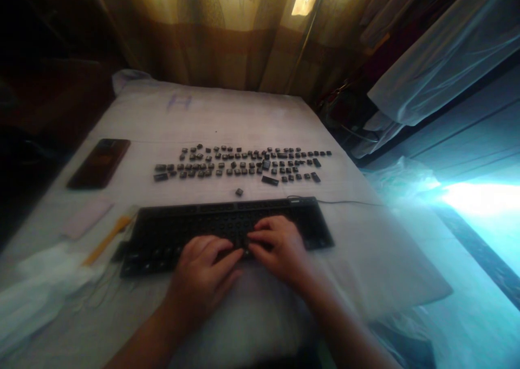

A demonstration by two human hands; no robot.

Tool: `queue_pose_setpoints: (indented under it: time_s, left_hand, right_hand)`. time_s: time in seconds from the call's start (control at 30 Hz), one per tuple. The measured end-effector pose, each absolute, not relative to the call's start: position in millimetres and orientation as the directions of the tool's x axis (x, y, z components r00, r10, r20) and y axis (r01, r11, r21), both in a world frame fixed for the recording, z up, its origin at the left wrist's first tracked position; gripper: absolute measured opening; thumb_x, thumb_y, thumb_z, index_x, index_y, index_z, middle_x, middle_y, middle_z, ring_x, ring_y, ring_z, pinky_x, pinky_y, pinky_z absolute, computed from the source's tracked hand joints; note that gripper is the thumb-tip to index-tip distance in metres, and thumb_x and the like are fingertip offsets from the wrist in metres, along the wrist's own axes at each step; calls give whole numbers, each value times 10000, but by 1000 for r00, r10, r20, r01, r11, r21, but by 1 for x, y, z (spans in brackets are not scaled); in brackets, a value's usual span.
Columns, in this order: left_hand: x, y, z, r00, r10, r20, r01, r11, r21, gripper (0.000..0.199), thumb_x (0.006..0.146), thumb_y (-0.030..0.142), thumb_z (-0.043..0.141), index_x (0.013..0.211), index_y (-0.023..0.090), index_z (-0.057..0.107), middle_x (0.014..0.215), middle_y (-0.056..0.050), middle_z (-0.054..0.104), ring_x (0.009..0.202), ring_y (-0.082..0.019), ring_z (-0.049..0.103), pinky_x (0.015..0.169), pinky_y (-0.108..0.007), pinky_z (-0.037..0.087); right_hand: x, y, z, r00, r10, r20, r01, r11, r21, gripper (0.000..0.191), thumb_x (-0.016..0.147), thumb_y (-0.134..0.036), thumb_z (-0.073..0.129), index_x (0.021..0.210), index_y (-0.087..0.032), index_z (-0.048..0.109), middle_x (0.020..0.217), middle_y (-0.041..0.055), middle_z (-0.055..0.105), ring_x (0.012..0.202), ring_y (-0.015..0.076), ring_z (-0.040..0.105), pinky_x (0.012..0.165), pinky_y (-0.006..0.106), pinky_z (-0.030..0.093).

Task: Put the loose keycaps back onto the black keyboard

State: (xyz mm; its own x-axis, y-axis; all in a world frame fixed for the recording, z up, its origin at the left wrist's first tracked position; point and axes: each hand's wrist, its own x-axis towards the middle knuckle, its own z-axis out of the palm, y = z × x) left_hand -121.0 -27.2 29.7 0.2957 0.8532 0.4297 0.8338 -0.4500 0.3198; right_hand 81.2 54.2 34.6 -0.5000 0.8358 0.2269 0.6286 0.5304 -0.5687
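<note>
A black keyboard (162, 231) lies across the table in front of me. My left hand (207, 269) rests over its lower middle part, fingers bent toward the right. Close beside it, my right hand (278, 247) reaches in from the right with its fingertips on the keyboard. The fingers of both hands are curled; whether anything small is between them is too blurred to tell. Beyond the keyboard, many loose black keycaps (244, 171) lie in rough rows. One single keycap (239, 192) sits apart, just above the keyboard's back edge.
A dark phone (99, 163) lies at the left, with a pink rectangular item (87, 217), a yellow tool (108, 240) and a crumpled white cloth or bag (36, 293) nearer me. A cable (349, 201) runs right. Curtains (260, 38) hang behind the table.
</note>
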Motion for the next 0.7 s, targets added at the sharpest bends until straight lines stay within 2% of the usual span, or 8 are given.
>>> queue_pose_setpoints:
  time_s: [0.17,0.3,0.5,0.7]
  left_hand:
    - [-113,-30,25,360,860,360,861,-456,228,416,902,367,609,1300,254,643,1216,-136,646,1115,-328,556,979,-503,422]
    - [-112,-29,24,367,852,373,866,-459,196,400,929,376,574,1289,220,645,1203,-136,664,1119,-320,569,1003,-489,405]
    - [-111,-27,26,385,834,395,847,-489,207,363,991,355,505,1280,179,636,1222,-76,712,1139,-271,596,1023,-435,383]
    - [-109,-29,24,379,837,396,856,-479,194,365,1001,351,489,1275,162,639,1239,-79,710,1159,-268,597,1040,-430,370]
  right_hand:
    - [80,54,37,-498,845,195,652,513,-559,185,728,-154,804,884,-254,807,974,80,730,956,274,627,821,440,470]
    - [80,55,39,-513,841,173,653,513,-558,177,736,-166,808,893,-248,807,980,79,731,959,267,629,820,426,477]
    - [82,55,39,-524,833,179,643,525,-558,164,766,-166,783,903,-252,806,980,67,734,949,247,633,822,403,476]
    - [81,56,36,-528,828,186,641,533,-552,170,771,-167,786,908,-265,809,965,59,731,941,242,630,806,389,480]
